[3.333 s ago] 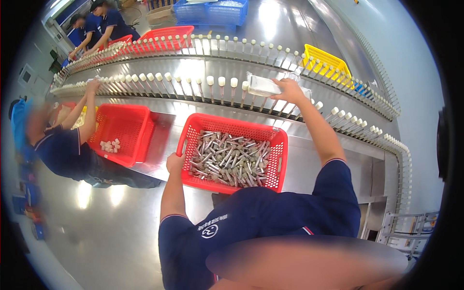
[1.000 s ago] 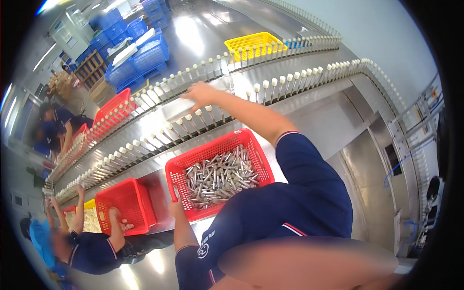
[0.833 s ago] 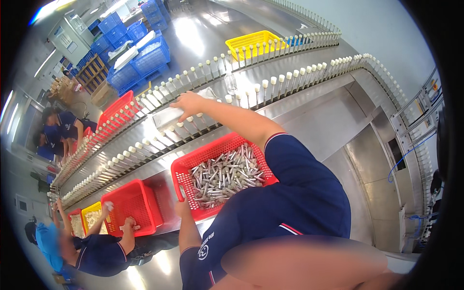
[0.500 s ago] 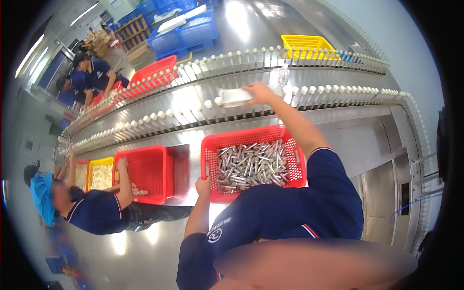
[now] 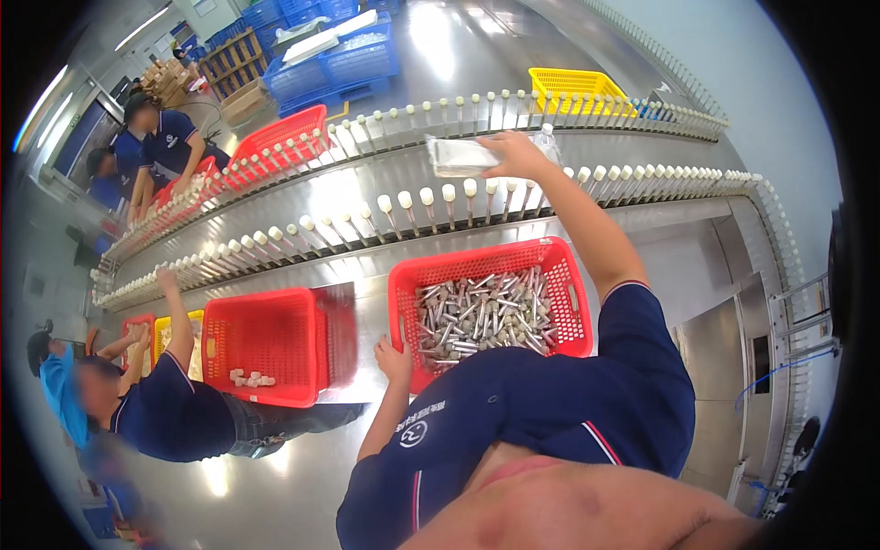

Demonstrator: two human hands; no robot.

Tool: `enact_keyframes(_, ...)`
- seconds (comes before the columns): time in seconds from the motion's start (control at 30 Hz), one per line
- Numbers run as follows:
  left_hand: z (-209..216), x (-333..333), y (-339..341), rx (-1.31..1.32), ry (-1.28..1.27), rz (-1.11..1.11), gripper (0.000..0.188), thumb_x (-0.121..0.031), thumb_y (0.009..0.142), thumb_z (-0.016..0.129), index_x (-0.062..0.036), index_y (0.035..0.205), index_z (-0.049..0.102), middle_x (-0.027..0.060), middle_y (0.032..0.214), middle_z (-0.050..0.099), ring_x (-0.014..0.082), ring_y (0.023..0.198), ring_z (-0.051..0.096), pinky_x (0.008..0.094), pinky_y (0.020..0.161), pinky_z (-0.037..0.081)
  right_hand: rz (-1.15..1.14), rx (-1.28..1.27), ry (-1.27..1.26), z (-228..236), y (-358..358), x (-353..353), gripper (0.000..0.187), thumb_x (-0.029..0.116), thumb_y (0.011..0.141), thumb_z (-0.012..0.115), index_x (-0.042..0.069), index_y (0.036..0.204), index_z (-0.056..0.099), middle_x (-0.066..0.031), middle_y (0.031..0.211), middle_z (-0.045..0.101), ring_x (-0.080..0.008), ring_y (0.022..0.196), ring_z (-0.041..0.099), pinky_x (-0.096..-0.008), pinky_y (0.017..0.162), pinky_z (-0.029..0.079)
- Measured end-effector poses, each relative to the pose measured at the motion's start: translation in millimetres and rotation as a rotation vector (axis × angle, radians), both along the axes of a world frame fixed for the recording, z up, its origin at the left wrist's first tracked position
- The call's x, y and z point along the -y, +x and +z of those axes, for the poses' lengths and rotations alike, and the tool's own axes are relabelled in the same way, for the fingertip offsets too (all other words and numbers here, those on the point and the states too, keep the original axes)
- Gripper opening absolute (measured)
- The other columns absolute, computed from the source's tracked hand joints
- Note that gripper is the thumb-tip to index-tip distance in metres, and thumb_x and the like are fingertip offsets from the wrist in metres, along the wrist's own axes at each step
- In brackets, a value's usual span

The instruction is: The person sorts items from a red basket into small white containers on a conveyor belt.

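Head view, right hand point(image 5: 515, 154) gripping pale packet point(image 5: 458, 158), left hand point(image 5: 394, 357) on red basket point(image 5: 403, 302)

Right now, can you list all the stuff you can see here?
Crate of tubes: one, red, in front of the person, filled with silvery tubes.
Second crate: one, red, to the left, a few white pieces inside.
Yellow crate: one, beyond the far row.
Blue crates: several, far back.
Pegs: many, white-tipped, in two curved rows.
Co-workers: several, blue shirts, left side.
Left hand: on the tube crate's rim.
Right hand: holding a clear packet over the pegs.
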State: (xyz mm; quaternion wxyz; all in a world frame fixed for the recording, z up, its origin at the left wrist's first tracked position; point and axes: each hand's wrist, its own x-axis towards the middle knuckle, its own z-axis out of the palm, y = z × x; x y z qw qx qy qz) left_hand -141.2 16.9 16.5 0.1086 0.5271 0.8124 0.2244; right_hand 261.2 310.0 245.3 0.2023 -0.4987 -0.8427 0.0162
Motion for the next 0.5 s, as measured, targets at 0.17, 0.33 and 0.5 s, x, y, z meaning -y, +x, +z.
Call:
enact_keyframes(0.17, 50, -55, 30, 0.075, 0.343, -0.226, 0.054, -0.018, 0.077, 0.067, 0.0008, 0.123, 0.046, 0.0253, 0.123, 0.045, 0.0411, 0.115, 0.044, 0.0486, 0.098, 0.036, 0.08, 0.005, 0.061, -24, -22, -19, 0.08, 0.056, 0.066, 0.072, 0.015, 0.132, 0.053, -0.0128, 0.105, 0.061, -0.0307, 0.104, 0.055, -0.0414, 0.092, 0.04)
enact_keyframes(0.33, 126, -139, 76, 0.171, 0.417, -0.601, 0.038, -0.015, 0.072, 0.072, -0.0037, 0.105, 0.059, 0.025, 0.124, 0.046, 0.0412, 0.116, 0.046, 0.0462, 0.098, 0.038, -0.012, 0.074, -0.174, -51, -7, -21, 0.08, 0.058, 0.069, 0.069, 0.013, 0.132, 0.052, -0.0168, 0.109, 0.062, -0.0349, 0.105, 0.056, -0.043, 0.094, 0.041)
enact_keyframes(0.5, 227, -245, 181, -0.116, 0.571, -0.967, 0.058, -0.019, 0.065, 0.08, -0.0087, 0.117, 0.056, 0.0245, 0.132, 0.042, 0.0404, 0.121, 0.044, 0.0476, 0.101, 0.037, -0.008, -0.526, -0.383, -48, 17, -12, 0.057, 0.04, 0.088, 0.058, 0.004, 0.132, 0.05, -0.0199, 0.125, 0.057, -0.0314, 0.12, 0.052, -0.0386, 0.102, 0.038)
